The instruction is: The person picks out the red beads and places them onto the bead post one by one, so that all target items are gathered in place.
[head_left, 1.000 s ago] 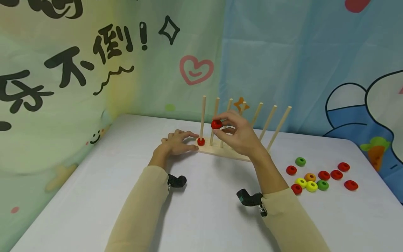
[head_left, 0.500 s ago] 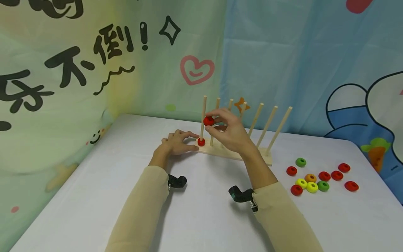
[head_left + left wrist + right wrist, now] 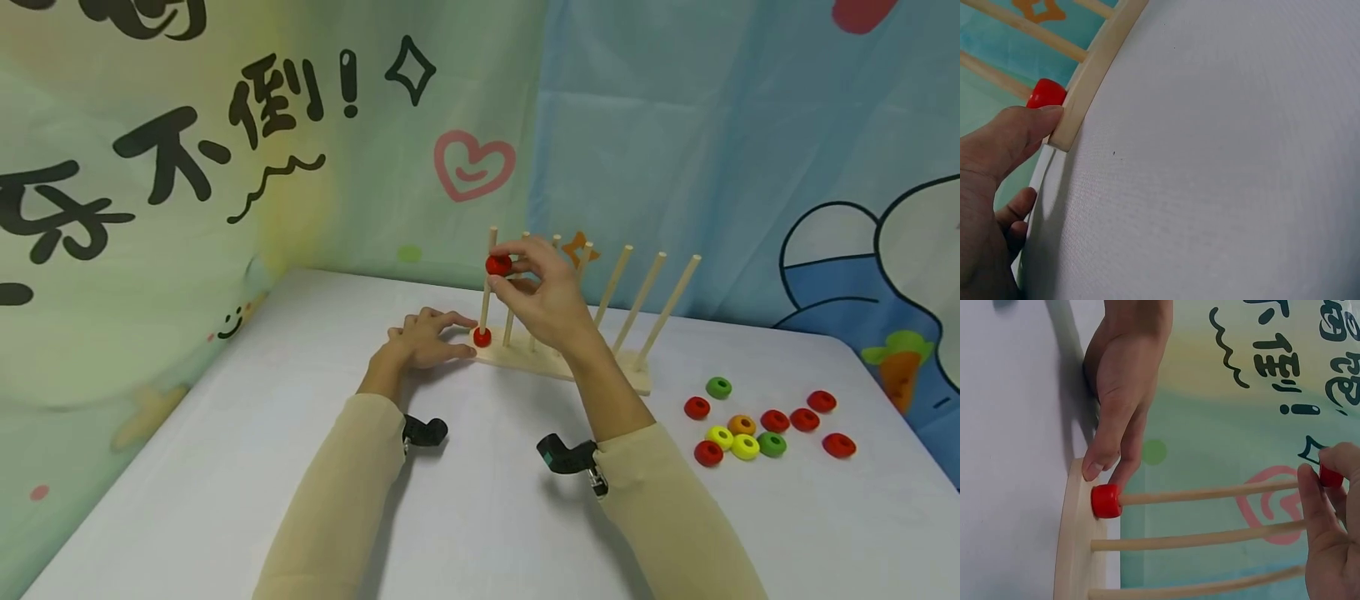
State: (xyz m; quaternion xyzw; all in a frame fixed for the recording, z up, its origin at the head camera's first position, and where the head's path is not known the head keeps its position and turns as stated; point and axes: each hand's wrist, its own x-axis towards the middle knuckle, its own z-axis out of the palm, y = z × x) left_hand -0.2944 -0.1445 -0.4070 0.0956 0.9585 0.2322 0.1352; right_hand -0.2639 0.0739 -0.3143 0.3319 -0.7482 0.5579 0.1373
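My left hand [image 3: 422, 340] pinches the left end of the wooden peg stand's base [image 3: 517, 357] between thumb and index finger. A red bead [image 3: 482, 337] sits at the foot of the leftmost peg [image 3: 486, 308], close to those fingers; in the left wrist view, the thumb [image 3: 1035, 122] lies by that end. My right hand [image 3: 546, 292] pinches another red bead [image 3: 498, 265] between thumb and fingertips, near the upper part of the leftmost peg. Whether the peg passes through this bead cannot be told, as fingers cover part of it.
Several loose beads lie on the white table to the right, among them a red bead [image 3: 838, 445], a green bead [image 3: 718, 387], a yellow bead [image 3: 746, 447] and an orange bead [image 3: 742, 425]. Several bare pegs [image 3: 667, 312] rise right of the leftmost one. A printed curtain [image 3: 637, 125] hangs behind.
My right hand has carried its red bead left and upward, from beside the second peg to the upper part of the leftmost peg. The left hand stays at the base's end.
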